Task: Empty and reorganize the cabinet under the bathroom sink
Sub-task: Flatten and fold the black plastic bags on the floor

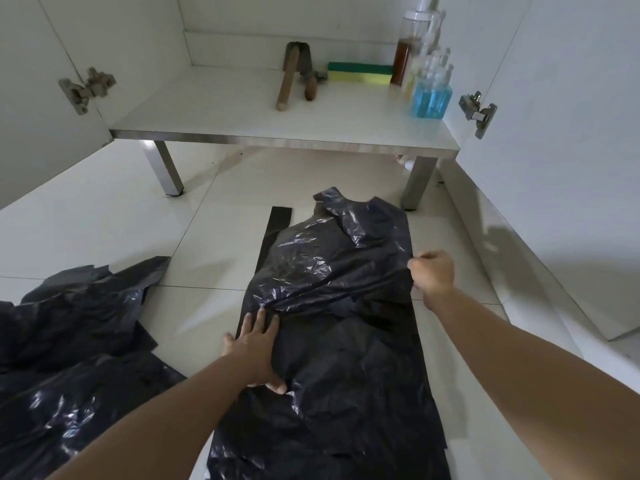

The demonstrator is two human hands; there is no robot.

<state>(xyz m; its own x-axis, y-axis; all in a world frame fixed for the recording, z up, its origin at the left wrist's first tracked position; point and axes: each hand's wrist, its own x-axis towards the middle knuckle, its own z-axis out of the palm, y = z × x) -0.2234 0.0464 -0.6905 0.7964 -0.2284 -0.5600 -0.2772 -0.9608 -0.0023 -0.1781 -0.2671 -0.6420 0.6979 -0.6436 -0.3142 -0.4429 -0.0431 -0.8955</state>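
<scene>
A large black plastic bag lies spread on the tiled floor in front of the open cabinet. My left hand presses flat on its left side with straight fingers. My right hand pinches the bag's right edge with curled fingers. Inside the cabinet, on its white shelf, lie two wooden-handled tools, a green and yellow sponge, a brown-liquid bottle and a blue-liquid pump bottle.
More crumpled black bags lie on the floor at the left. Both cabinet doors stand open, with a hinge at the left and at the right. Metal legs hold the cabinet above the floor.
</scene>
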